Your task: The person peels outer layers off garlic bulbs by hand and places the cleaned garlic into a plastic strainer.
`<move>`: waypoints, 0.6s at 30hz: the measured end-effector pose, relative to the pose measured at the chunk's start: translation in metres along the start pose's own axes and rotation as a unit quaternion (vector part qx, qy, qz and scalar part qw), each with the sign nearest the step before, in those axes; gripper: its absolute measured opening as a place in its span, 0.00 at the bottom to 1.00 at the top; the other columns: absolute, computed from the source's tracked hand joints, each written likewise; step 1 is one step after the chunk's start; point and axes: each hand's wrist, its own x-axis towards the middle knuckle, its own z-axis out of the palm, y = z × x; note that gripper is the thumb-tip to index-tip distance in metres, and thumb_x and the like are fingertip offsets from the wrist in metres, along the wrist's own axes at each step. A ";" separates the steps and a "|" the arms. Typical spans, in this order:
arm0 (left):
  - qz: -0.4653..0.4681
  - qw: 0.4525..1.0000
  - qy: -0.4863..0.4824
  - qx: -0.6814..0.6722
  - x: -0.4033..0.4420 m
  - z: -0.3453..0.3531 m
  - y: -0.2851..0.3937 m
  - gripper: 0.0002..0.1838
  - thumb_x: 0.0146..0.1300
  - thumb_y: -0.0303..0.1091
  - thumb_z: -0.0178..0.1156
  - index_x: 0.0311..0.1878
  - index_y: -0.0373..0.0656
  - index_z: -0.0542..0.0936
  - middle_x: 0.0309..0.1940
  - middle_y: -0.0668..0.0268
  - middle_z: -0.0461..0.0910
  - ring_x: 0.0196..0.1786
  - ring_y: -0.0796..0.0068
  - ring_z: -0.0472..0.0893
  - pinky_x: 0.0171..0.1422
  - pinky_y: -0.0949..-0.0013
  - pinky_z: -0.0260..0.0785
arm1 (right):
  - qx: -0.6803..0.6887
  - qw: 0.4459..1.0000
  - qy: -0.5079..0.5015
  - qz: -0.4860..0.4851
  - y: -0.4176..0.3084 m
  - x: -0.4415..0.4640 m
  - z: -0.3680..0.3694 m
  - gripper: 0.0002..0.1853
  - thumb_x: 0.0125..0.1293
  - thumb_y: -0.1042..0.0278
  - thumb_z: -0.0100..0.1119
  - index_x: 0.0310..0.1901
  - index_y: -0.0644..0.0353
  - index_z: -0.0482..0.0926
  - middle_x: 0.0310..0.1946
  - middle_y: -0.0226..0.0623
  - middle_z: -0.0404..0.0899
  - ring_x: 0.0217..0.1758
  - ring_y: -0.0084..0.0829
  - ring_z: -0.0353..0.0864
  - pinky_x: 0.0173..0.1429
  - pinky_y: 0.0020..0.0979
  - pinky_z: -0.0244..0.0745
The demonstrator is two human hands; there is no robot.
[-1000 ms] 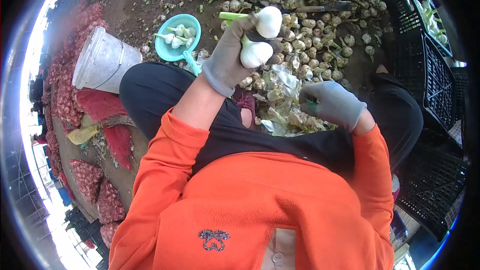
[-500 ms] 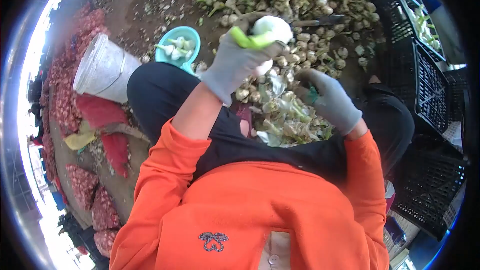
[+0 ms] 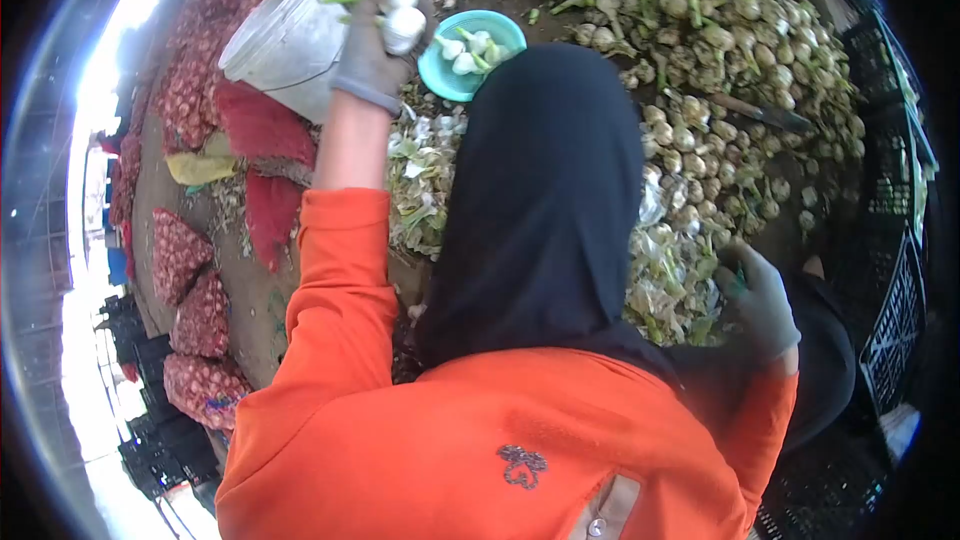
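Note:
My left hand [image 3: 372, 55], in a grey glove with dark fingers, is closed on white garlic bulbs [image 3: 403, 28], one with a green stem sticking out to the left. It is held up by the white bucket [image 3: 275, 45] and the turquoise bowl [image 3: 447, 82], where several trimmed garlic bulbs [image 3: 470, 52] lie. Low on the right, my right hand [image 3: 760, 302], gloved the same way, has its fingers curled beside a heap of garlic peelings [image 3: 672, 285]. A bit of teal shows at its fingers; what it is I cannot make out.
A large pile of untrimmed garlic [image 3: 720, 20] covers the floor ahead, with a bladed tool [image 3: 765, 115] lying on it. Black crates [image 3: 893, 325] line the right. Red mesh sacks [image 3: 200, 315] of garlic stand left. My raised knee [image 3: 545, 200] is between my hands.
My left hand has swung left with the garlic, from above the pile to beside the bucket. The view has turned left, and a knee now rises in the middle. The right hand stays by the peelings.

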 end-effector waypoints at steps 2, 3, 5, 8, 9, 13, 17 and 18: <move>-0.045 0.987 0.153 0.034 0.014 -0.038 -0.036 0.19 0.65 0.42 0.57 0.54 0.40 0.74 0.43 0.55 0.81 0.41 0.58 0.83 0.43 0.54 0.82 | 0.015 0.999 -0.014 0.030 0.009 0.006 0.008 0.15 0.63 0.66 0.60 0.47 0.67 0.78 0.38 0.48 0.82 0.42 0.40 0.82 0.48 0.35 0.74; -0.074 0.982 0.164 0.059 0.023 -0.062 -0.051 0.19 0.67 0.43 0.57 0.55 0.42 0.74 0.42 0.56 0.81 0.42 0.59 0.82 0.44 0.51 0.81 | 0.019 0.999 -0.026 0.036 0.014 0.015 0.013 0.15 0.63 0.66 0.60 0.47 0.66 0.78 0.38 0.48 0.82 0.42 0.40 0.82 0.48 0.35 0.74; -0.118 0.961 0.207 0.141 0.036 -0.090 -0.077 0.19 0.68 0.45 0.56 0.54 0.44 0.75 0.41 0.59 0.81 0.41 0.60 0.82 0.45 0.51 0.81 | 0.028 0.996 -0.045 0.067 0.024 0.020 0.020 0.15 0.63 0.66 0.60 0.47 0.66 0.78 0.37 0.47 0.82 0.42 0.39 0.82 0.48 0.36 0.74; -0.172 0.947 0.214 0.169 0.077 -0.139 -0.105 0.19 0.68 0.45 0.56 0.57 0.47 0.75 0.46 0.63 0.80 0.47 0.65 0.80 0.49 0.61 0.78 | -0.078 0.991 -0.092 0.060 0.039 0.037 0.022 0.13 0.64 0.65 0.59 0.46 0.65 0.78 0.38 0.51 0.81 0.42 0.48 0.81 0.48 0.38 0.74; -0.225 0.942 0.175 0.177 0.103 -0.172 -0.116 0.21 0.69 0.45 0.55 0.60 0.46 0.75 0.48 0.61 0.80 0.49 0.65 0.80 0.50 0.63 0.77 | -0.068 0.993 -0.085 0.051 0.038 0.040 0.023 0.13 0.65 0.64 0.59 0.45 0.64 0.78 0.38 0.53 0.81 0.44 0.53 0.80 0.48 0.40 0.74; -0.247 0.841 0.126 0.464 0.138 -0.196 -0.133 0.30 0.67 0.43 0.57 0.68 0.39 0.67 0.56 0.51 0.78 0.58 0.64 0.78 0.59 0.65 0.72 | -0.135 0.981 -0.133 0.038 0.045 0.068 0.023 0.15 0.66 0.62 0.59 0.45 0.66 0.77 0.39 0.53 0.80 0.45 0.51 0.80 0.49 0.42 0.73; -0.154 0.873 0.215 0.410 0.096 -0.096 -0.142 0.29 0.65 0.45 0.57 0.64 0.36 0.70 0.58 0.55 0.73 0.60 0.59 0.75 0.60 0.57 0.72 | -0.174 0.977 -0.115 0.045 0.051 0.126 0.024 0.15 0.65 0.62 0.59 0.48 0.63 0.78 0.41 0.53 0.81 0.48 0.53 0.79 0.51 0.43 0.74; -0.124 0.892 0.174 0.398 0.094 -0.103 -0.148 0.29 0.65 0.44 0.57 0.64 0.37 0.69 0.59 0.55 0.70 0.61 0.58 0.73 0.60 0.56 0.72 | -0.189 0.977 -0.089 0.044 0.061 0.144 0.025 0.15 0.64 0.63 0.59 0.48 0.63 0.78 0.41 0.53 0.81 0.48 0.53 0.79 0.52 0.44 0.74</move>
